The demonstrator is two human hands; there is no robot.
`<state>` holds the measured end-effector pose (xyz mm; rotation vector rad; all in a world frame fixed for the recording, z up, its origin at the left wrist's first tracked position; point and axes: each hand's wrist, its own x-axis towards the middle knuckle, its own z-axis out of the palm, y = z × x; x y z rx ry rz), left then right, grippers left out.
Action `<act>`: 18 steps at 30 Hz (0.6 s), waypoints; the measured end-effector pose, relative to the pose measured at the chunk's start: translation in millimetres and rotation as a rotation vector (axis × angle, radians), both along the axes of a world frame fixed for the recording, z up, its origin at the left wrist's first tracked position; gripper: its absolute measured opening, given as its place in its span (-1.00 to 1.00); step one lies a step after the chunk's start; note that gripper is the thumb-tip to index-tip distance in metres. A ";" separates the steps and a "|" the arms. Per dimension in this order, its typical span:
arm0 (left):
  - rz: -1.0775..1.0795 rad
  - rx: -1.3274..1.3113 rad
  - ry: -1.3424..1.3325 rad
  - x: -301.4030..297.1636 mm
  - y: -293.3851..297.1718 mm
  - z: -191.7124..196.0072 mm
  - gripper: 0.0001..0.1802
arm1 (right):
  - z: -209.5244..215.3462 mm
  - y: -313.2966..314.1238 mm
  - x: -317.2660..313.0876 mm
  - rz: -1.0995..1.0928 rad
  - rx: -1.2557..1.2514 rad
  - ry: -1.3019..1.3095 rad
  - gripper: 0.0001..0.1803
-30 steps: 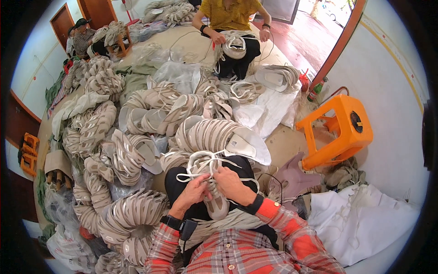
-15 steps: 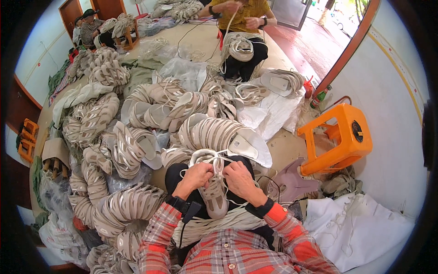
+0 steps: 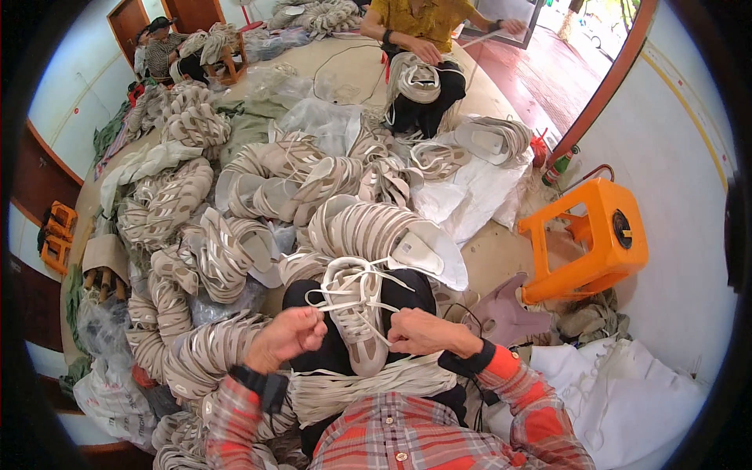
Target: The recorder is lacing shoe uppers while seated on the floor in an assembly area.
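Observation:
A beige and white shoe upper (image 3: 354, 313) lies on my lap, toe toward me, with loose white laces (image 3: 368, 274) spread over it. My left hand (image 3: 288, 335) sits to its left, fingers pinched on a lace end. My right hand (image 3: 423, 332) is on the other side, fingers closed on the other lace end. A bundle of white laces (image 3: 352, 384) lies across my lap just below the upper. Both forearms wear red plaid sleeves.
Stacked rows of shoe uppers (image 3: 235, 227) cover the floor ahead and to the left. An orange plastic stool (image 3: 587, 239) lies tipped at the right. A person in a yellow shirt (image 3: 423, 23) sits opposite with uppers; another person (image 3: 160, 51) sits far left. White sacks (image 3: 619, 399) lie at the lower right.
My hands have pulled apart to either side of the upper, drawing the lace ends outward. One second ago both were together over its middle.

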<state>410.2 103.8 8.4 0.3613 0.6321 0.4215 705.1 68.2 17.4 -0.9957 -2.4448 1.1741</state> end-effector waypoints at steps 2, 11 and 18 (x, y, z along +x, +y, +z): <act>0.253 -0.037 -0.180 1.8 -22.7 -0.5 -0.93 | 25.1 4.7 7.1 0.021 0.019 -0.120 -0.76; 1.128 0.681 -0.571 -255.6 14.0 99.3 -0.85 | -13.6 48.0 -24.3 -0.366 -0.157 0.039 -0.79; 1.565 0.602 0.417 -178.9 16.1 147.5 -0.90 | -25.0 44.3 -80.0 -0.360 -0.153 0.151 -0.74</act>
